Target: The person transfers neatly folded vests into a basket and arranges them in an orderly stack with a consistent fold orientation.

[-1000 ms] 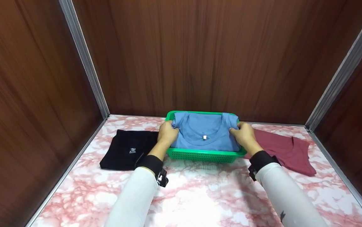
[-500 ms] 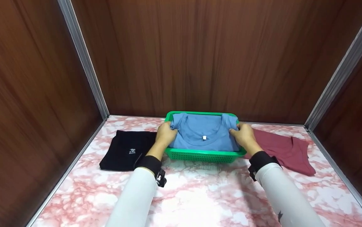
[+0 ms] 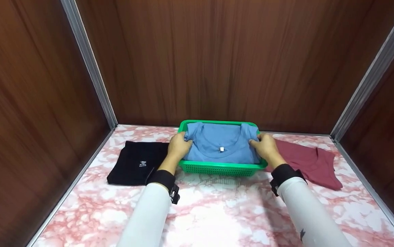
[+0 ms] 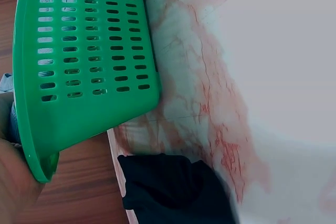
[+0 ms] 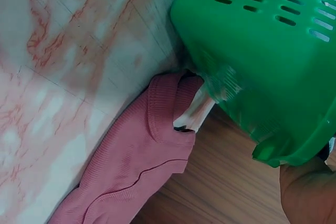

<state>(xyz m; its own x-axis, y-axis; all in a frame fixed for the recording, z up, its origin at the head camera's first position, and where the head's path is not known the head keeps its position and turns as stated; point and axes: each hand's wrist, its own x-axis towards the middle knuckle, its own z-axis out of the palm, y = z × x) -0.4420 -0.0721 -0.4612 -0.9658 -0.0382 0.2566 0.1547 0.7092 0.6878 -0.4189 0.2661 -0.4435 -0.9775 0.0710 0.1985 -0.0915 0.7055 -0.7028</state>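
Observation:
A folded blue round-neck T-shirt lies inside a green perforated plastic basket. My left hand pinches the shirt's left edge at the basket's left end, thumb on top of the cloth. At the opposite end my right hand pinches the shirt's right edge in the same way. Most fingertips are hidden by cloth and rim. In the left wrist view, blue cloth shows between the left hand and the basket rim. The right wrist view shows the right hand against the rim, above the end wall.
A folded black garment with a small white print lies left of the basket. To the right a maroon ribbed top lies on the marbled pink-and-white table. Brown wood-grain panels enclose the back and sides.
My left hand and the basket's left end have shifted very slightly left. The right hand and the blue T-shirt are nearly still.

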